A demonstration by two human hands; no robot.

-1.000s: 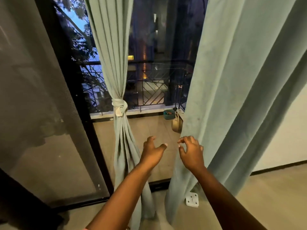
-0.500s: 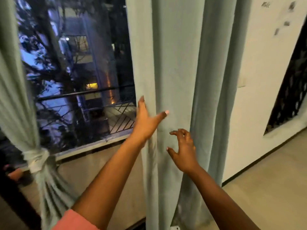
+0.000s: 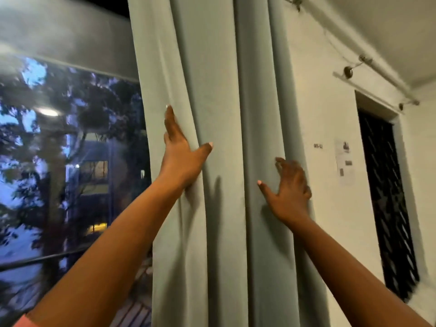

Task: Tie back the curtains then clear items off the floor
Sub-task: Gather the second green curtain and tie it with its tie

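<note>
A pale green curtain (image 3: pixel 224 95) hangs in loose vertical folds in the middle of the head view, between the window and the white wall. My left hand (image 3: pixel 181 152) lies on its left edge with fingers straight up and thumb spread, pressing a fold of cloth. My right hand (image 3: pixel 289 192) is on the curtain's right edge, thumb out to the left and fingers bent around the edge next to the wall. Both arms reach upward. The floor and the other curtain are out of view.
A dark window (image 3: pixel 70 173) with trees and a lit building outside fills the left. A white wall (image 3: pixel 330 114) stands right of the curtain, with a paper notice (image 3: pixel 345 161), a dark grilled opening (image 3: pixel 387 197) and a rail (image 3: pixel 368 83) above it.
The view has swung up and right, off the floor and the tied left curtain. Both hands rose and spread apart, the left to the curtain's left edge, the right to its right edge.
</note>
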